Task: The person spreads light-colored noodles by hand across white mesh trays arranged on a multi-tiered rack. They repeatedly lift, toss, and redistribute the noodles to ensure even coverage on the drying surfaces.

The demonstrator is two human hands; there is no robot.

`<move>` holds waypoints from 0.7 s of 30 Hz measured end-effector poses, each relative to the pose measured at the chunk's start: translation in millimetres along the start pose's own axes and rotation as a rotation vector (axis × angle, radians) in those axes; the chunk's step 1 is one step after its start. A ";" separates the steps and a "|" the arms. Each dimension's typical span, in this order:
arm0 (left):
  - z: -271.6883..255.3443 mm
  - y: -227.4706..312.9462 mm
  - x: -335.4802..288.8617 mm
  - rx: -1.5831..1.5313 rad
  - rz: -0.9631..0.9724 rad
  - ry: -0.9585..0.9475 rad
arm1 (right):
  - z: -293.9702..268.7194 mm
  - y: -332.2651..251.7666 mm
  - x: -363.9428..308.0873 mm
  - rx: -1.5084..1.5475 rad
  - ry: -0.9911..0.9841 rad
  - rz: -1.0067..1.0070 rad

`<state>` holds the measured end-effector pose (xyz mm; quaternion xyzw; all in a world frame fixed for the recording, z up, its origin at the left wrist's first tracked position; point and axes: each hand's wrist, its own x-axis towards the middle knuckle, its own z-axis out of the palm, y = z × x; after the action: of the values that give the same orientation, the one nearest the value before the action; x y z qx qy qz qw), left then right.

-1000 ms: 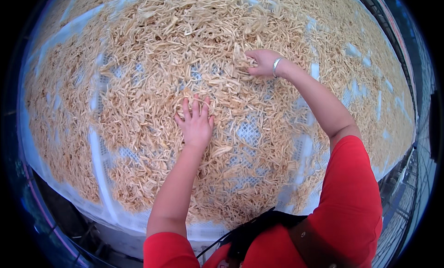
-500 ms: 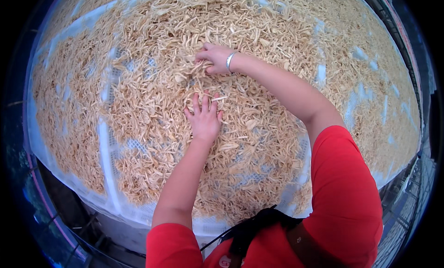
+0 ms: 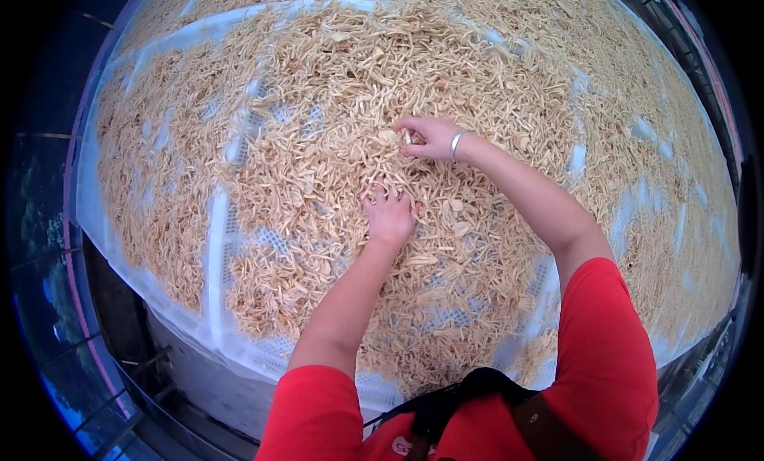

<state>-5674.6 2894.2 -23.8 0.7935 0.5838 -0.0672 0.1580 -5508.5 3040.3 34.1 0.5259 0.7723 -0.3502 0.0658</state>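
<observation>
Pale tan dried strips (image 3: 342, 246), thin and curled like shredded dried vegetable, lie in a thick loose layer under both hands. My left hand (image 3: 390, 216) rests palm down among them, its fingers spread and the fingertips partly covered by strips. Just beyond it and to the right is my right hand (image 3: 431, 138), wearing a silver bracelet (image 3: 456, 146). Its thumb and forefinger curve apart at the top of the layer, with strips in the gap below; no strip is plainly gripped.
White mesh sheeting (image 3: 216, 262) shows through the strips in bands and patches. Its near edge drops over a grey block-like base (image 3: 223, 389). Dark metal bars (image 3: 147, 365) stand at the lower left, and railing-like bars run along the right rim.
The whole view has shifted, so the layer sits farther right. My right hand has drawn nearer, toward my left hand, and its fingers have parted. My left fingers now dip among the strips.
</observation>
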 end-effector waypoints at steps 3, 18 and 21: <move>-4.7 0.6 -1.3 -0.014 -0.022 -0.042 | -13.2 -11.2 34.5 -0.123 0.325 0.011; -8.5 3.9 4.7 -0.557 -0.068 0.195 | 67.7 -187.2 111.3 0.192 -0.010 -0.602; 4.7 4.2 5.2 -0.184 -0.001 0.208 | 67.2 -138.5 77.5 0.244 0.167 -0.527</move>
<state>-5668.6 2896.2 -29.0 0.7781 0.6011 0.0691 0.1690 -5679.2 3030.7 12.9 0.3381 0.8371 -0.4011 -0.1548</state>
